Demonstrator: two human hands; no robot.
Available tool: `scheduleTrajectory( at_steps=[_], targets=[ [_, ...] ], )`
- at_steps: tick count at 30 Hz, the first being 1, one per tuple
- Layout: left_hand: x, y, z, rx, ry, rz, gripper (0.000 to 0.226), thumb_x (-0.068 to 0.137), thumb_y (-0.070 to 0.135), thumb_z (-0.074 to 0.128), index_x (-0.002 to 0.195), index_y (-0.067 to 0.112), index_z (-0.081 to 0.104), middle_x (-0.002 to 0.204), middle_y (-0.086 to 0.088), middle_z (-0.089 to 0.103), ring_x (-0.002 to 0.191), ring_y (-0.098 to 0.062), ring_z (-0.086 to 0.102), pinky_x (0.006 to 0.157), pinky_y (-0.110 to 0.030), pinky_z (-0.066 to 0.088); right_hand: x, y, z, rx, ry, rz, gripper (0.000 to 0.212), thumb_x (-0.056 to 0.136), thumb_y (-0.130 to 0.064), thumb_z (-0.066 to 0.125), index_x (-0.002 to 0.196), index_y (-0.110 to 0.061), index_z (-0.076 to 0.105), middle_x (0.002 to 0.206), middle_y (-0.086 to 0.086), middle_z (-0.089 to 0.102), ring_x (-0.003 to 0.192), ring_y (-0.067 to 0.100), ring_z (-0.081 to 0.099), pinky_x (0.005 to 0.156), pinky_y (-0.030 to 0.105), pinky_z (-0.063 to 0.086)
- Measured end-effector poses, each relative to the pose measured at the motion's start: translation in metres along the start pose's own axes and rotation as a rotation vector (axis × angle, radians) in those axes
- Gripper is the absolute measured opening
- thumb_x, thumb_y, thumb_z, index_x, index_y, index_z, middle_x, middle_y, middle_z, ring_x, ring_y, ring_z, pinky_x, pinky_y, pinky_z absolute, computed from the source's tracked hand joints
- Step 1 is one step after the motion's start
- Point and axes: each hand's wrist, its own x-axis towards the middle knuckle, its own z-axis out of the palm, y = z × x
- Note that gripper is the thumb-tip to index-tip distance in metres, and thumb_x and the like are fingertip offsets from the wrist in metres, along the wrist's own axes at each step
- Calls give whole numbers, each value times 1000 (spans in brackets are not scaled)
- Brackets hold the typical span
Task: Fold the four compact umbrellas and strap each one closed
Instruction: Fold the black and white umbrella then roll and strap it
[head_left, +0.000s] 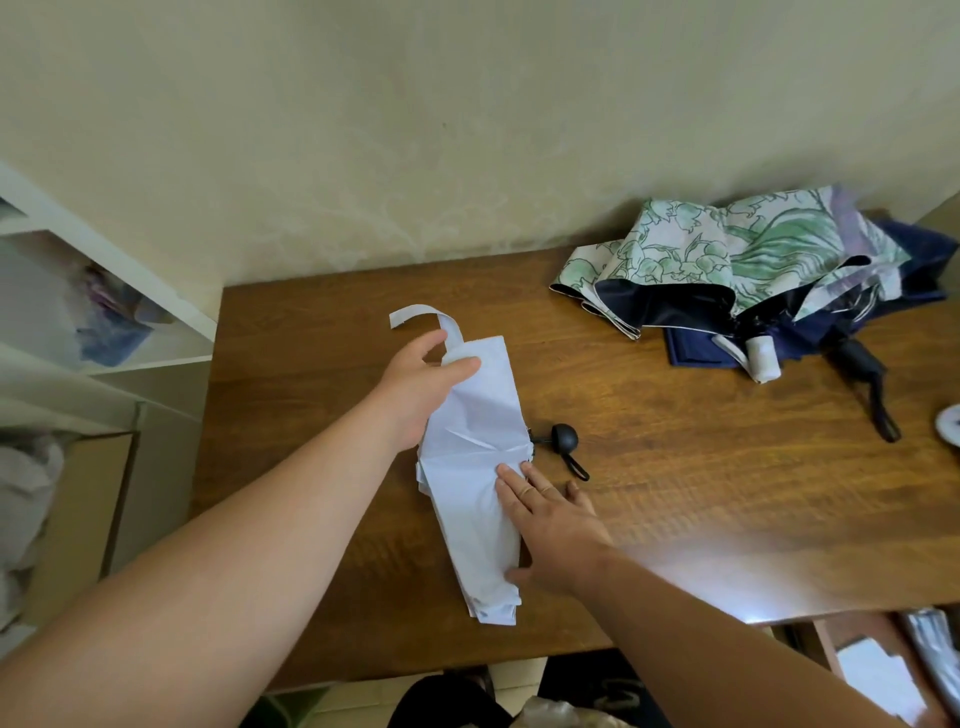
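Note:
A pale blue compact umbrella (475, 457) lies flattened lengthwise on the brown wooden table (675, 467). Its strap (426, 317) curls up at the far end, and its black handle (563, 439) with a loop sticks out to the right. My left hand (421, 389) grips the umbrella's far end, thumb on top of the fabric. My right hand (550, 525) presses flat on the near half with straight fingers. At the back right, a green floral umbrella (727, 249) with a dark lining lies unfolded over a navy umbrella (914, 260); a white handle (762, 358) and another black handle (862, 369) stick out.
A cream wall rises behind the table. White shelves (104, 312) with bags stand at the left. A white round object (950, 423) shows at the right edge. Clutter lies below the table's front edge.

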Motion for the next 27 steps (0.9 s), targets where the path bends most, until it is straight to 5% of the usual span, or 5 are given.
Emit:
scheduleTrajectory(
  at_steps=[7,13,19,22,27],
  targets=[
    [-21,5,-10,121,117,177,39,96,26,78,134,31,69,127,7,65,114,-10,59,87,-27,50,-1,0,0,0,6,-9,113,91,-62,60,163,-29,-19,165,-15,-36,154,13,-28,125,61,3],
    [-29,7,-17,133,233,231,13,99,27,74,110,27,79,109,12,74,106,-8,67,100,-39,58,-1,-2,-1,4,-2,-1,113,90,-62,60,163,-29,-20,165,-15,-36,154,13,-30,126,61,0],
    [-38,5,-23,339,182,278,41,93,20,81,131,29,72,114,12,74,105,-7,67,94,-32,56,-2,-3,-1,-6,0,0,114,91,-62,61,162,-29,-21,165,-15,-36,154,13,-30,126,61,1],
    [-39,8,-27,608,276,390,27,95,23,79,121,29,78,111,9,75,96,-6,63,90,-29,53,-1,-4,0,-11,4,0,113,91,-62,61,162,-28,-21,165,-14,-36,154,14,-30,126,62,1],
    [-39,10,-21,582,314,430,11,97,25,75,106,26,82,102,14,73,94,-6,63,86,-30,54,0,-4,2,-17,10,1,113,92,-62,60,162,-27,-21,165,-13,-36,154,14,-30,126,63,2]
  ],
)
